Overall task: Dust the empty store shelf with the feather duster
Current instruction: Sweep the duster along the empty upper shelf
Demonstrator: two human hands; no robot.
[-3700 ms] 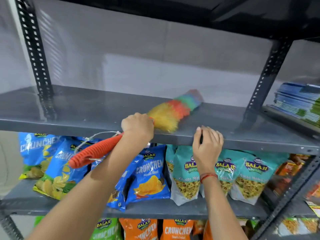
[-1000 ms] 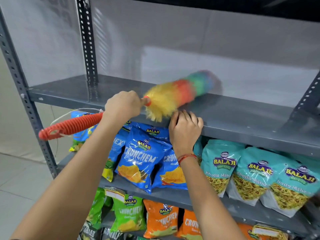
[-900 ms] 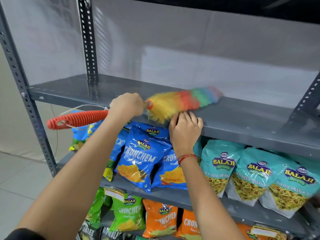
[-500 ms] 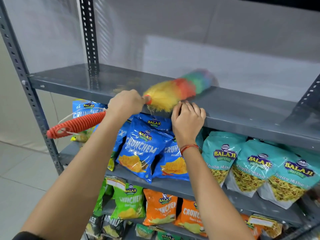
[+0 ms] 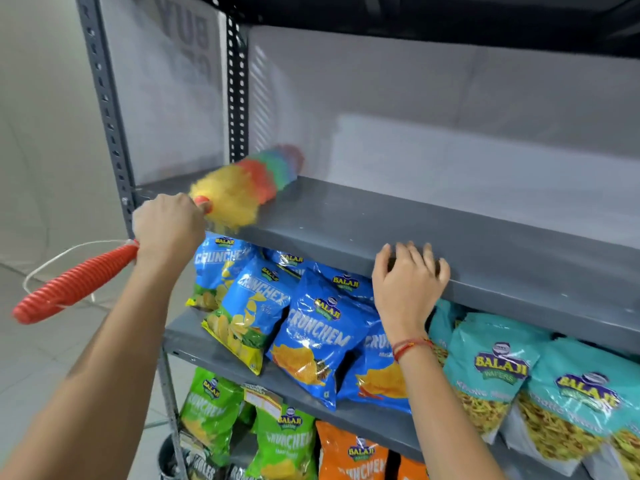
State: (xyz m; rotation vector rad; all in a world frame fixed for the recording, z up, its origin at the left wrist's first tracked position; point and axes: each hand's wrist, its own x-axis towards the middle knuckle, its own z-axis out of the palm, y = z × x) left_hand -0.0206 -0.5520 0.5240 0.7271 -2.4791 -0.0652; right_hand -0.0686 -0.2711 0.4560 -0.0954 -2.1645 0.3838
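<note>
The empty grey metal shelf (image 5: 433,233) runs across the middle of the view. My left hand (image 5: 168,225) is closed around the feather duster (image 5: 242,188) just below its head. The blurred yellow, orange, green and blue feathers lie on the shelf's left end, by the slotted rear upright. Its ribbed red handle (image 5: 74,284) sticks out down and to the left, with a white cord loop. My right hand (image 5: 408,275) rests over the shelf's front lip, fingers curled on the edge, well to the right of the duster.
Slotted grey uprights (image 5: 104,98) frame the rack's left side. Blue chip bags (image 5: 311,327) and teal snack bags (image 5: 502,375) fill the shelf below; green and orange bags (image 5: 287,441) sit lower still. A darker shelf (image 5: 415,15) hangs overhead. Tiled floor lies to the left.
The duster has swept left along the shelf to its left end. My right hand now sits further right of the duster on the front edge. The view has shifted left.
</note>
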